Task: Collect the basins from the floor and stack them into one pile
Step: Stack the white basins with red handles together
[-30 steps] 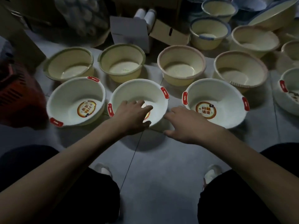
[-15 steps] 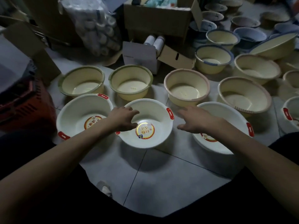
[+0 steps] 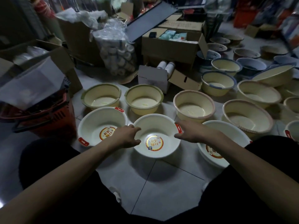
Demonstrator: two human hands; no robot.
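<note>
Middle basin (image 3: 159, 125): white, round sticker (image 3: 154, 143) on its bottom, held between both hands straight in front of the person. Left hand (image 3: 127, 137) grasps the left rim, fingers over the edge and thumb inside the bowl. Right hand (image 3: 190, 133) grasps the right rim at the red handle (image 3: 178, 128), fingers curled onto it. The basin tips a little toward the camera. A dark shadow lies on the tiled floor (image 3: 161, 183) under it, so it looks lifted, but its underside is out of sight. Left basin (image 3: 97, 123): white, same kind of sticker and red handles, on the floor just beside the held one, its rim partly behind the left hand. Right basin (image 3: 226, 127): white, on the floor, largely hidden by the right forearm. In the row behind stand a green basin (image 3: 102, 97), a second green basin (image 3: 144, 98), a pink basin (image 3: 194, 107) and a larger pink basin (image 3: 247, 117), all upright and apart from one another. Further right and back is a blue basin (image 3: 217, 84), with many more basins beyond it, too dim to sort. A red basket (image 3: 45, 120) stands at far left. An open carton (image 3: 169, 47) and a clear bag (image 3: 116, 54) of rolls stand behind the rows.
</note>
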